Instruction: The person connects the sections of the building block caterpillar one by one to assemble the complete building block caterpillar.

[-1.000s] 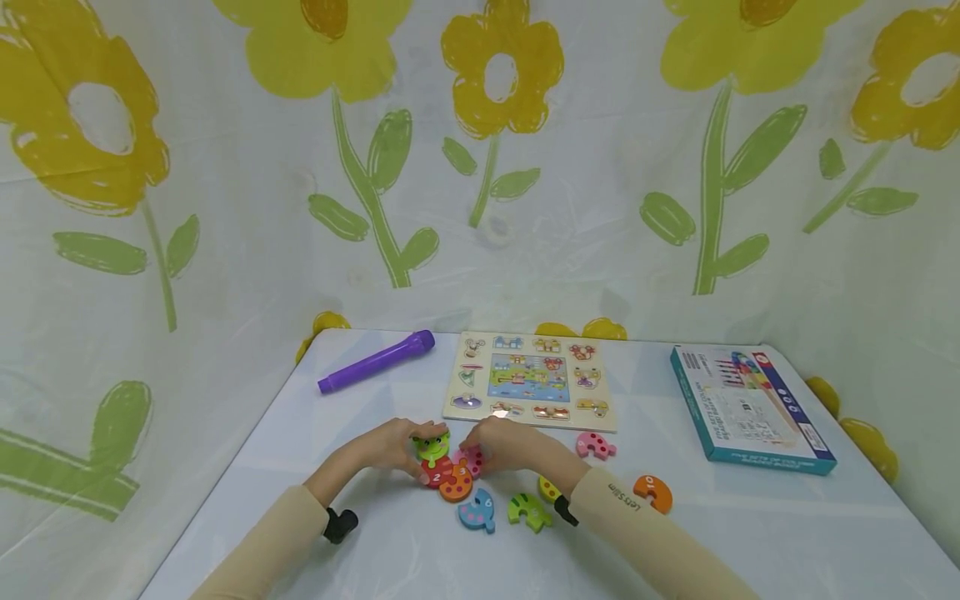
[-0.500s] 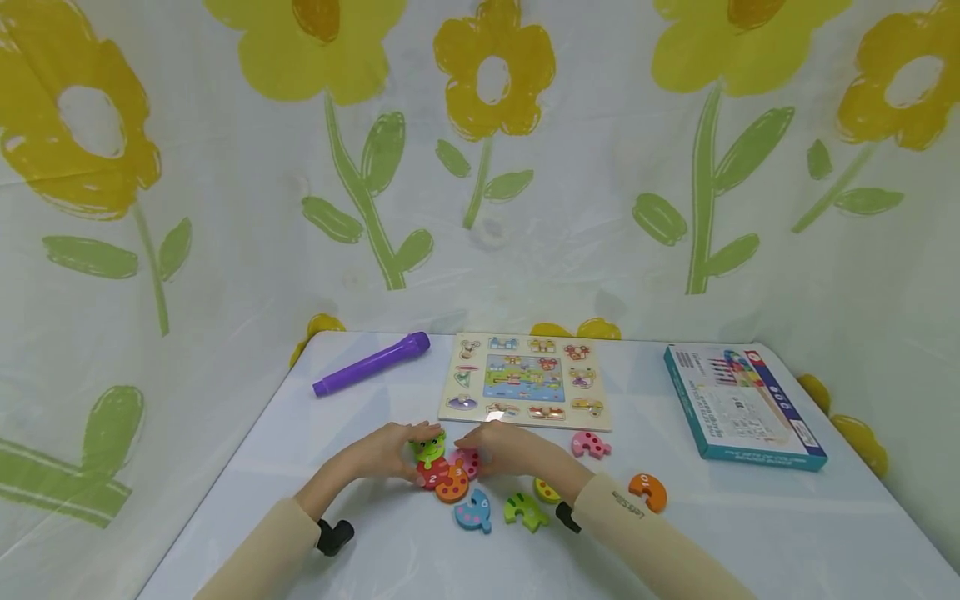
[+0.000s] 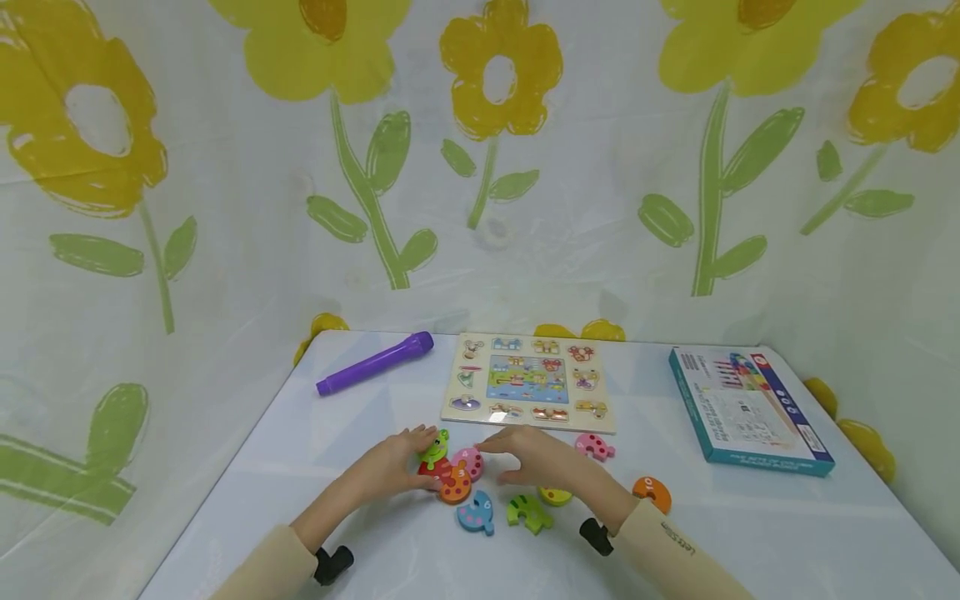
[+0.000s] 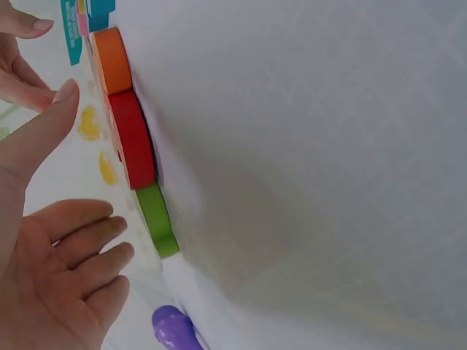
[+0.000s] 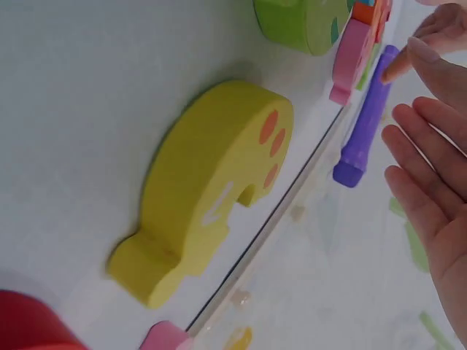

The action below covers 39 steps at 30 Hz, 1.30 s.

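Note:
Wooden caterpillar puzzle pieces lie in a joined row: a green face piece [image 3: 437,450], a red piece [image 4: 133,138], an orange piece numbered 3 [image 3: 456,486] and a pink dotted piece [image 3: 470,463]. My left hand [image 3: 384,468] is just left of the face and red pieces; the left wrist view shows its fingers extended, holding nothing. Right of the pink piece, my right hand [image 3: 542,458] hovers with thumb and fingers spread apart. Below it, partly hidden in the head view, lies a yellow piece [image 5: 211,175] with orange dots.
Loose blue [image 3: 476,513], striped green [image 3: 530,512], pink [image 3: 595,446] and orange number 10 [image 3: 652,493] pieces lie nearby. Behind are a purple toy microphone [image 3: 375,364], a wooden picture board [image 3: 457,392] and a flat box [image 3: 750,412]. Part of a red object [image 5: 33,324] shows in the right wrist view.
My right hand has let go of the pink piece and drawn back to the right, its fingers spreading. My left hand has loosened from the face and red pieces.

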### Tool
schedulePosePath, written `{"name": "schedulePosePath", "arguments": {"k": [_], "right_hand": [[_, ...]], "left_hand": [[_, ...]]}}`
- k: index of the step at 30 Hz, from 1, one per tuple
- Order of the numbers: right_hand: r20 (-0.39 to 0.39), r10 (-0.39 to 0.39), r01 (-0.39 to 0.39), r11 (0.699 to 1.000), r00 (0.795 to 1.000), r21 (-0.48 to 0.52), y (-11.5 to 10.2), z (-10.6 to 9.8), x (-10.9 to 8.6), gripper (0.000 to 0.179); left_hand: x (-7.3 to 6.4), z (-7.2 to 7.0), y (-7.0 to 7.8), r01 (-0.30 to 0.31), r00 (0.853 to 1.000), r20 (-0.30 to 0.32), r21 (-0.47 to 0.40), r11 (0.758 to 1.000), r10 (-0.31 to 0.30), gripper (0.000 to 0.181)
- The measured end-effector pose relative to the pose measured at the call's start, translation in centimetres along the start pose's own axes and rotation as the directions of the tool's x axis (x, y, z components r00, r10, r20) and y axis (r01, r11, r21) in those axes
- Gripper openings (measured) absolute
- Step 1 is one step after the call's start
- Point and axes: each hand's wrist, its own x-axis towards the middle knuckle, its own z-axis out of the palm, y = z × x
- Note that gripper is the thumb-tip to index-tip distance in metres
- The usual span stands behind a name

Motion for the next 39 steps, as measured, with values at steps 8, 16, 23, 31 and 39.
{"name": "schedulePosePath", "arguments": {"k": [8, 16, 23, 31, 39], "right_hand": [[-0.002, 0.028, -0.028, 0.999, 1.000, 0.038, -0.1, -0.1, -2.0, 0.047], [0.015, 0.069, -0.070, 0.991, 0.998, 0.111, 0.2, 0.4, -3.7, 0.044], [0.060, 0.079, -0.090, 0.974, 0.995, 0.206, 0.5, 1.2, -5.0, 0.044], [0.084, 0.030, -0.045, 0.981, 0.996, 0.189, 1.3, 2.0, -6.0, 0.050], [0.104, 0.003, -0.018, 0.989, 0.995, 0.147, 1.5, 1.9, -6.0, 0.051]], "left_hand": [[-0.1, 0.9, 0.7, 0.064, 0.996, -0.070, 0.080, 0.995, -0.058, 0.087], [-0.2, 1.2, 1.0, 0.084, 0.994, -0.070, 0.083, 0.993, -0.078, 0.087], [-0.2, 1.4, 0.9, 0.087, 0.995, -0.043, 0.066, 0.994, -0.085, 0.084], [0.4, 1.1, -0.1, 0.083, 0.996, -0.017, 0.011, 0.997, -0.082, 0.090], [1.3, 0.4, -1.0, 0.008, 0.999, 0.052, -0.054, 0.998, -0.005, 0.089]]}}
